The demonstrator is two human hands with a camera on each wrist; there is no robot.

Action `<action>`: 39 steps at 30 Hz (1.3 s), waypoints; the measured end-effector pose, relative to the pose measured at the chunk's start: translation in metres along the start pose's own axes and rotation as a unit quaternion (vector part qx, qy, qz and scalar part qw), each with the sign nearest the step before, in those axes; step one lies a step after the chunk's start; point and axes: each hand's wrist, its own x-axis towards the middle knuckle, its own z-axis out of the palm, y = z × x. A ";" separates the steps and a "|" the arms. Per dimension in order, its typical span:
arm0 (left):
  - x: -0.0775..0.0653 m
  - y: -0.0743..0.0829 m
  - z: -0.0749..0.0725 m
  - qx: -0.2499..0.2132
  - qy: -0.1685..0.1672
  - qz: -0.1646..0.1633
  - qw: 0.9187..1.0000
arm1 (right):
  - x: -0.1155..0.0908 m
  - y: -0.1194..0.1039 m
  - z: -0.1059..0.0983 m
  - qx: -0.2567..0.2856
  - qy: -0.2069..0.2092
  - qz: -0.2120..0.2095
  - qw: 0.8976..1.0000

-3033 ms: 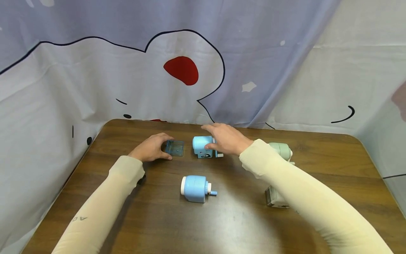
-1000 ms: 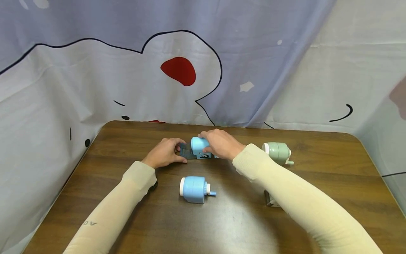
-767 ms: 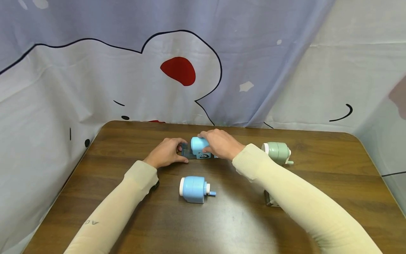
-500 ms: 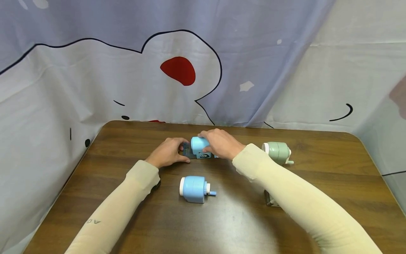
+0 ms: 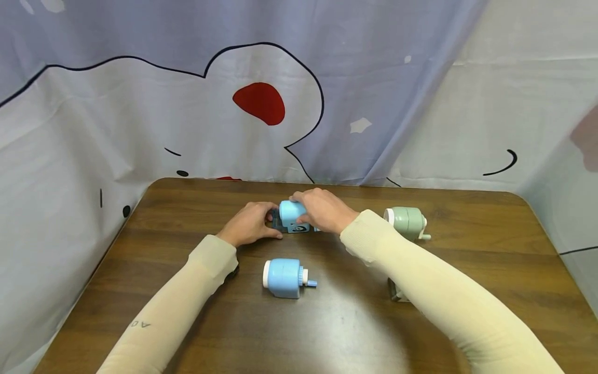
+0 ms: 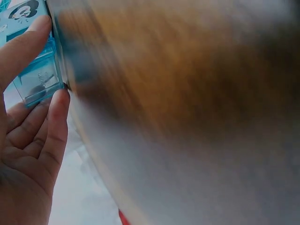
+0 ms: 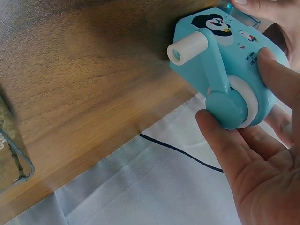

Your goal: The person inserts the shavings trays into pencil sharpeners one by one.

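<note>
My right hand point(image 5: 325, 210) holds a light blue crank pencil sharpener point(image 5: 290, 210) with a panda print, thumb on one side and fingers on the other. Its crank point(image 7: 215, 63) and white knob face the right wrist camera. On the sharpener's left, my left hand point(image 5: 250, 224) pinches the clear blue shavings drawer point(image 6: 41, 77) between thumb and fingers. The drawer sits partly in the sharpener's body, its outer end sticking out. Some dark bits show inside it.
A second blue pencil sharpener point(image 5: 284, 278) lies nearer on the wooden table point(image 5: 336, 332). A green sharpener point(image 5: 407, 222) stands to the right. Beside the right sleeve, a small grey and white object point(image 5: 397, 292) is mostly hidden. A printed curtain point(image 5: 383, 104) hangs behind the table.
Three seconds ago the drawer lay apart from the sharpener, both hands loose around them. Now the right hand grips the sharpener, and the left has moved right, sliding the drawer into it.
</note>
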 end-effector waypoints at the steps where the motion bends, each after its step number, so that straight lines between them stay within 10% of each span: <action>1: 0.000 0.000 0.000 0.000 0.000 -0.001 1.000 | 0.000 0.000 0.000 0.000 0.001 -0.002 1.000; 39: 0.009 0.008 0.003 -0.001 0.001 0.018 1.000 | 0.002 0.000 0.001 0.011 0.011 -0.002 1.000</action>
